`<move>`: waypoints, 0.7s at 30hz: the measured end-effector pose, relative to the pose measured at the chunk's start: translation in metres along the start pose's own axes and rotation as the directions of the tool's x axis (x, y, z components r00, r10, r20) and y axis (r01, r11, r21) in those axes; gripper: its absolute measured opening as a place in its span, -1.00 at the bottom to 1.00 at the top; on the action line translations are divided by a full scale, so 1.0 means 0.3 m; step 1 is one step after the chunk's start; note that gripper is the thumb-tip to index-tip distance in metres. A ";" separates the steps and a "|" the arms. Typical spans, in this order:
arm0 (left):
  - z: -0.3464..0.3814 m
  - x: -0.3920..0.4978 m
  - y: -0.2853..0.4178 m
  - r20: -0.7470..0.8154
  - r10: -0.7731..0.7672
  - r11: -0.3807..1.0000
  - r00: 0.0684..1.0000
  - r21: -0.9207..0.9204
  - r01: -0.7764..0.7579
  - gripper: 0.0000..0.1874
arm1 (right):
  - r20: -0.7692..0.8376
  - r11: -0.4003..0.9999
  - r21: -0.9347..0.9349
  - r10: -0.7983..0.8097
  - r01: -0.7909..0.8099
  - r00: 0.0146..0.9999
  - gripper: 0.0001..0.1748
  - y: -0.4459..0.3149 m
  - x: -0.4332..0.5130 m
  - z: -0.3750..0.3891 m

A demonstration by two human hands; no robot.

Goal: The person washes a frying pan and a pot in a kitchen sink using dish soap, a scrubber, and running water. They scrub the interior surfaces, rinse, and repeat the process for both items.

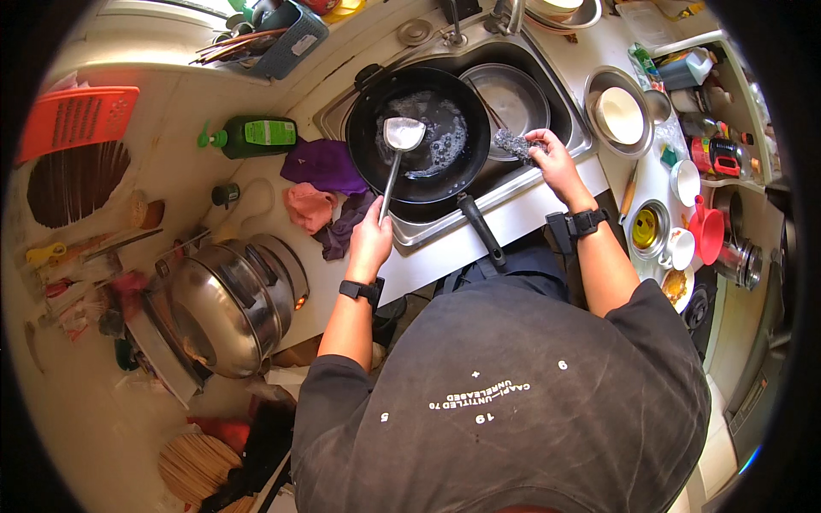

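Note:
My left hand [371, 249] grips the handle of a metal wok spatula [404, 133], whose blade is held over a black wok [359, 144]. The wok sits over the left part of the sink, with soapy water [442, 151] in it and its black handle [482, 231] pointing towards me. A dark grey steel-wool scrubber [513, 145] is pinched in the fingers of my right hand [553, 163], just right of the wok. Below that hand lies a round metal pan [523, 96] in the sink, with thin dark sticks, perhaps chopsticks, across its left side.
Purple cloth [321, 165], a pink cloth [310, 206] and a green soap bottle [262, 136] lie left of the sink [410, 237]. Further left stands a large steel steamer [224, 308]. On the right counter are a metal basin [593, 96] with a bowl, a knife [628, 195] and cups.

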State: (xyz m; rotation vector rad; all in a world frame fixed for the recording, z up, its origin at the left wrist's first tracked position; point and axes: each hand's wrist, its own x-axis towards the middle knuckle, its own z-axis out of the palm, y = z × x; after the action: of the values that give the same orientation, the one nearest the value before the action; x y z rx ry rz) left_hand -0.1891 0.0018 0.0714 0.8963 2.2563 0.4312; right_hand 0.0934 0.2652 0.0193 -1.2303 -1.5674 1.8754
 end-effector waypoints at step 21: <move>0.075 -0.126 -0.033 -0.055 0.025 0.980 0.998 -0.195 -0.035 -0.50 | -0.051 0.996 -0.086 0.028 -0.032 0.998 -0.72 0.005 -0.028 -0.038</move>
State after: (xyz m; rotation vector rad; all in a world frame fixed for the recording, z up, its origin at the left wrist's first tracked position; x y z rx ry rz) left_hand -0.1578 -0.0304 0.0672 0.8267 2.2039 0.6853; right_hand 0.1076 0.2650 0.0211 -1.3340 -1.6275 1.7975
